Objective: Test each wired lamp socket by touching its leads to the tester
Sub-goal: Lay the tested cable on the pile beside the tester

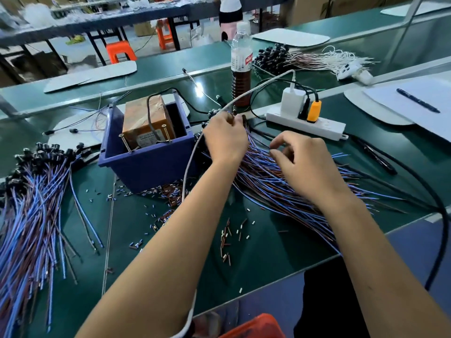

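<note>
Left hand (225,140) pinching socket end atop wire bundle (280,184) right of blue bin (146,157) holding tester (146,123); right hand (305,162), fingers curled, plucking wires from bundle

Tester (148,123) in bin (146,164), workbench (256,259) centre. Socket bundle (31,191) at left edge. Second socket bundle (280,186) right of bin. Power strip (310,124) behind it; bottle (241,67) behind strip.
</note>
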### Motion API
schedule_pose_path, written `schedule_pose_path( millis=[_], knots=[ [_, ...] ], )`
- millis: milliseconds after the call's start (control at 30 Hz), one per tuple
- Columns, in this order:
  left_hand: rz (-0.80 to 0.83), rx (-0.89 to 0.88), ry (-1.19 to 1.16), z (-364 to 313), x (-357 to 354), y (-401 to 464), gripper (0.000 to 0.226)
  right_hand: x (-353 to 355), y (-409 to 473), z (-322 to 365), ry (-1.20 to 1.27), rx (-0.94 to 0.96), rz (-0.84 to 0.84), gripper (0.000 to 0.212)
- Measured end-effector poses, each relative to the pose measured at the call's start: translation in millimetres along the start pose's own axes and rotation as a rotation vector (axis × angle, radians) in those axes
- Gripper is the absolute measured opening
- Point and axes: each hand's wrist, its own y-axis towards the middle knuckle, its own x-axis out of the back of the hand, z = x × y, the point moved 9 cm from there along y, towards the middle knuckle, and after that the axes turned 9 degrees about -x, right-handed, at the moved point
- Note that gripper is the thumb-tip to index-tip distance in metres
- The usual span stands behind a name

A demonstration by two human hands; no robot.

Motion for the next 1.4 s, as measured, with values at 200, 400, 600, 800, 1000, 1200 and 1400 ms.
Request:
schedule_pose_path(
  millis=[200, 400, 600, 800, 1000, 1200, 1400],
  knots=[
    [0.013, -0.213, 0.489, 5, 15, 0, 0.023, -4, -7, 0, -0.185, 0.011, -0.019, 0.007],
    [0.071, -0.335, 0.918, -5, 9, -9, 0.057, -13, -14, 0, -0.305, -0.084, -0.101, 0.008],
    [0.139, -0.501, 0.517, -15, 19, -41, 0.046, -17, -15, 15, -0.311, -0.054, -0.171, 0.015],
    [-0.121, -0.876, 0.328, -18, 103, -95, 0.043, -47, -34, 78, -0.034, 0.186, -0.159, 0.002],
    [-0.601, -0.643, 0.417, 37, 231, -80, 0.043, -117, -67, 153, 0.021, 0.4, 0.137, 0.004],
    [-0.5, -0.021, 0.922, 143, 312, -46, 0.026, -207, -101, 226, -0.07, 0.537, 0.442, 0.012],
    [-0.368, 0.273, 1.007, 180, 326, -44, 0.034, -275, -88, 246, -0.141, 0.305, 0.562, 0.025]
  ],
)
